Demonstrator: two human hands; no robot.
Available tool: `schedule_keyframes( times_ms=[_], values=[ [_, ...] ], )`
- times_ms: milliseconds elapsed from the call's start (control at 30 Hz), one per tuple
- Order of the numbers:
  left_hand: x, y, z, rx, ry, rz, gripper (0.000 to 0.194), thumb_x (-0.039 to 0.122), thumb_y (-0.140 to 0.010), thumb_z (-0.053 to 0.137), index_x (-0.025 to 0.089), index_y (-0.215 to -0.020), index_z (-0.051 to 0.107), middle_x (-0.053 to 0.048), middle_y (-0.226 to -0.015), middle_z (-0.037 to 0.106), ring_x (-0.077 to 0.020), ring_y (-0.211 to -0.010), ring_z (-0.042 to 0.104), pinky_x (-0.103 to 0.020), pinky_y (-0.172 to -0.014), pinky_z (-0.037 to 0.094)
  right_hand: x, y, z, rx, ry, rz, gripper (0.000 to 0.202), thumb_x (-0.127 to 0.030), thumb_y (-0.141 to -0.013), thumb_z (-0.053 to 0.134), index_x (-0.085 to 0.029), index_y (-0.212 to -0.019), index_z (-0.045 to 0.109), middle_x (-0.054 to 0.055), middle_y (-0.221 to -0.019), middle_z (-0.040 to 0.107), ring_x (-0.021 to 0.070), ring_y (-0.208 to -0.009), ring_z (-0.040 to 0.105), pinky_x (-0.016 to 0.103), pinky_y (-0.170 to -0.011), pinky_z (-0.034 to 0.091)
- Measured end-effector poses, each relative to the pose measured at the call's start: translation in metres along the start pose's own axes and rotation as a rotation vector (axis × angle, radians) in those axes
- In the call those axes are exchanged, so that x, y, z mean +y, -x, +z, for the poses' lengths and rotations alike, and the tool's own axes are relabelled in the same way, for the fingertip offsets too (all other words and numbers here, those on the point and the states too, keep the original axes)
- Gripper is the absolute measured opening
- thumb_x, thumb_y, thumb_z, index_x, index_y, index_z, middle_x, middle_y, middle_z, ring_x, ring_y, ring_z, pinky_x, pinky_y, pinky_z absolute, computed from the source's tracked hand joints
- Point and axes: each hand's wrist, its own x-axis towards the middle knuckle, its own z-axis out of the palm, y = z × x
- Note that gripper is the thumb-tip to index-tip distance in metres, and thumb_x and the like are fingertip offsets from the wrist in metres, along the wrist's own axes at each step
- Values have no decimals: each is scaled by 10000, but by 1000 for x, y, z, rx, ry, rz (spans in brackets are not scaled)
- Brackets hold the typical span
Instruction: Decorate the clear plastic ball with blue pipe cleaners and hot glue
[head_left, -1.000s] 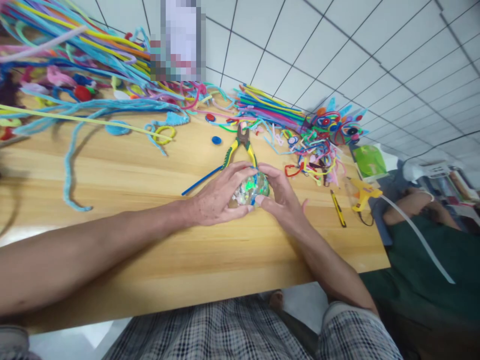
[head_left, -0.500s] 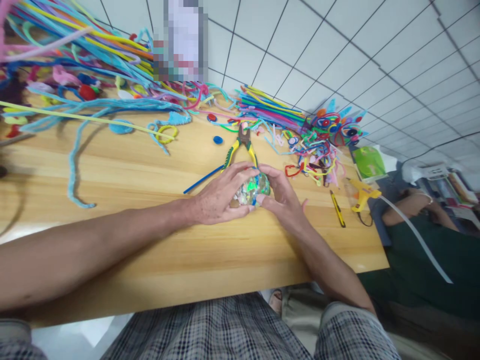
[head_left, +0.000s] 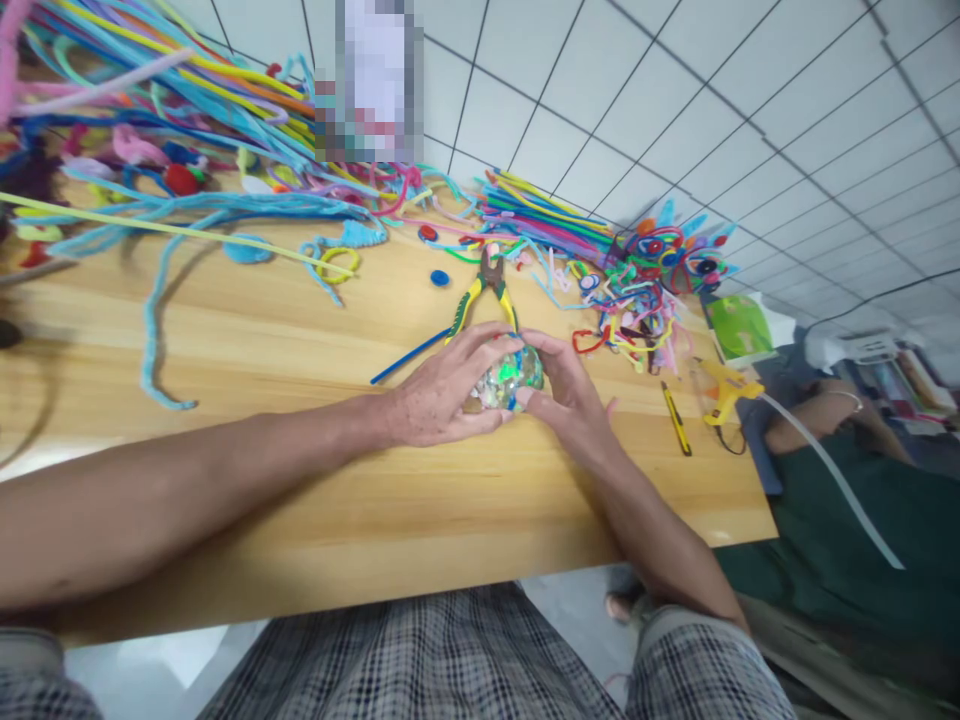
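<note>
Between my two hands is a shiny, multicoloured round object (head_left: 511, 376) with green, blue and silvery patches. My left hand (head_left: 442, 392) is wrapped over its left side, and my right hand (head_left: 566, 392) grips its right side with thumb and fingers. Part of the object is covered by my fingers. Just beyond it lie pliers (head_left: 491, 275) with yellow and green handles, their jaws pointing away. A straight blue stick (head_left: 411, 357) rests on the table beside my left hand. Farther back sits a small blue disc (head_left: 439, 278).
Pipe cleaners (head_left: 225, 95) pile up along the back left of the wooden table (head_left: 375, 520). A second bundle (head_left: 547, 220) and scraps lie behind. At right are a yellow cutter (head_left: 676, 420), a yellow glue gun (head_left: 726, 392) and a person in dark green (head_left: 847, 510).
My hands hold the round object much as before. The table view has shifted very slightly to the right. Below the table, the person's foot and leg have moved right.
</note>
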Motion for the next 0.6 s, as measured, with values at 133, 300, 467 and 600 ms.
schedule_keyframes(
  times_ms=[133,300,467,600],
  values=[
    [1,0,0,14,6,-1,784,371,-1036,751,280,-1699,344,-229,-1689,495,-399,-1632,509,-684,-1300,527,-2,1,0,-7,7,18,710,-665,-889,900,-351,-1461,623,90,-1594,659,331,-1534,594,569,-1353,451],
    [3,0,0,25,33,-5,735,407,-1061,727,296,-1689,361,-207,-1661,526,-383,-1622,518,-682,-1300,527,-2,3,1,-10,3,9,686,-640,-908,889,-351,-1469,619,92,-1607,648,327,-1548,590,568,-1357,449],
    [3,1,0,19,55,-3,723,410,-1067,718,297,-1688,365,-202,-1668,524,-386,-1626,508,-689,-1302,513,-3,4,1,-16,16,18,673,-624,-912,889,-358,-1470,624,85,-1610,652,331,-1559,582,579,-1367,444],
    [3,0,-1,18,66,-1,715,427,-1069,722,295,-1679,374,-202,-1658,531,-394,-1617,512,-694,-1297,512,-4,4,1,-17,14,27,675,-632,-909,887,-362,-1469,622,84,-1615,648,331,-1565,576,587,-1372,440]
  ],
)
